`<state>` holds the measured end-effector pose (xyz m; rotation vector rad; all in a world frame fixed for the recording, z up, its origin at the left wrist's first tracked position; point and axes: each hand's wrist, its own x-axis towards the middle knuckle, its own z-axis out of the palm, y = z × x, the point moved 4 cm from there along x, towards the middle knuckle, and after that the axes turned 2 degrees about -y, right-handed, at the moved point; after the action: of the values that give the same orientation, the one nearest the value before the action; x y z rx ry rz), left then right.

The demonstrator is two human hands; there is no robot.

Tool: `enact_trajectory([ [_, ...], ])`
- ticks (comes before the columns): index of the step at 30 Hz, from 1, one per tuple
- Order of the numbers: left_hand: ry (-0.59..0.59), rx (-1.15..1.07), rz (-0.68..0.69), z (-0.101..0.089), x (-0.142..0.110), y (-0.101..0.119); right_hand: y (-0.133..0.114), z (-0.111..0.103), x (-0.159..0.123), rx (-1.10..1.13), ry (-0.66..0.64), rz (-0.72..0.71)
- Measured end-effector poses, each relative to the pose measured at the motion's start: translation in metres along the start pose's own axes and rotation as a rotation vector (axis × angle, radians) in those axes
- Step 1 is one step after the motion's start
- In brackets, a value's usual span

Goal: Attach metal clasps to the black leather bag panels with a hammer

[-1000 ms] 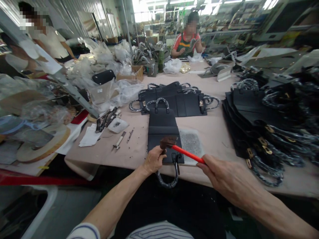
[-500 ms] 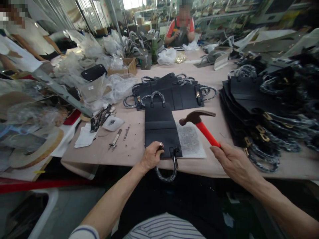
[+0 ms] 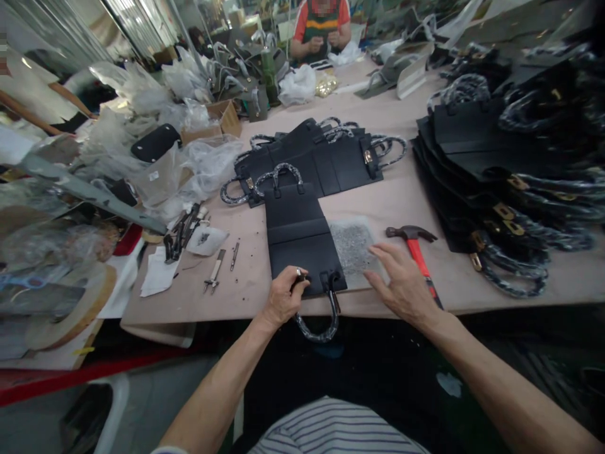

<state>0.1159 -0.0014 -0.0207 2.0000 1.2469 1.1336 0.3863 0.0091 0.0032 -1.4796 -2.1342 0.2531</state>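
A black bag panel lies lengthwise across the table's front, its plastic-wrapped handle hanging over the edge. On the panel's near end my left hand is closed around a short metal punch, only whose top shows. My right hand is open, fingers spread, above the right side of the speckled stone slab, which lies partly beneath the panel. It holds nothing. Just beyond that hand, a claw hammer with a red-orange handle rests on the table.
More black bag panels lie behind, and a tall stack stands on the right. Small tools and a dark tool bundle are on the left, near plastic bags. Across the table sits a person.
My right hand has let go of the hammer, now lying on the table, and moved left toward the panel. My left hand keeps its grip on the punch. The view has shifted slightly.
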Motion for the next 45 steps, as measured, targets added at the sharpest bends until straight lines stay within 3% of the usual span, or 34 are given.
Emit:
enact_trajectory([
  [2,0.007,0.005,-0.014,0.0,0.0,-0.001,-0.032,0.023,0.014,0.067,-0.092,-0.164],
  [4,0.017,0.018,-0.023,0.0,-0.003,-0.002,-0.051,0.046,0.021,0.077,-0.161,-0.227],
  [8,0.06,0.043,0.005,-0.001,-0.008,-0.003,-0.053,0.07,0.02,0.075,-0.189,-0.192],
  [15,0.113,0.022,-0.131,-0.008,-0.009,-0.008,-0.047,0.068,0.018,0.084,-0.23,-0.187],
  [20,0.043,-0.031,0.027,-0.005,-0.009,-0.006,-0.05,0.07,0.019,0.039,-0.237,-0.194],
  [24,0.253,-0.176,-0.238,-0.011,-0.012,-0.022,-0.05,0.07,0.019,0.042,-0.247,-0.191],
  [26,0.285,-0.259,-0.318,-0.012,-0.013,-0.027,-0.05,0.069,0.02,0.037,-0.248,-0.189],
  [30,0.14,-0.212,-0.255,-0.008,-0.011,-0.023,-0.051,0.068,0.02,0.029,-0.256,-0.18],
  [45,0.092,-0.114,-0.091,-0.007,-0.005,-0.008,-0.052,0.067,0.02,0.022,-0.253,-0.18],
])
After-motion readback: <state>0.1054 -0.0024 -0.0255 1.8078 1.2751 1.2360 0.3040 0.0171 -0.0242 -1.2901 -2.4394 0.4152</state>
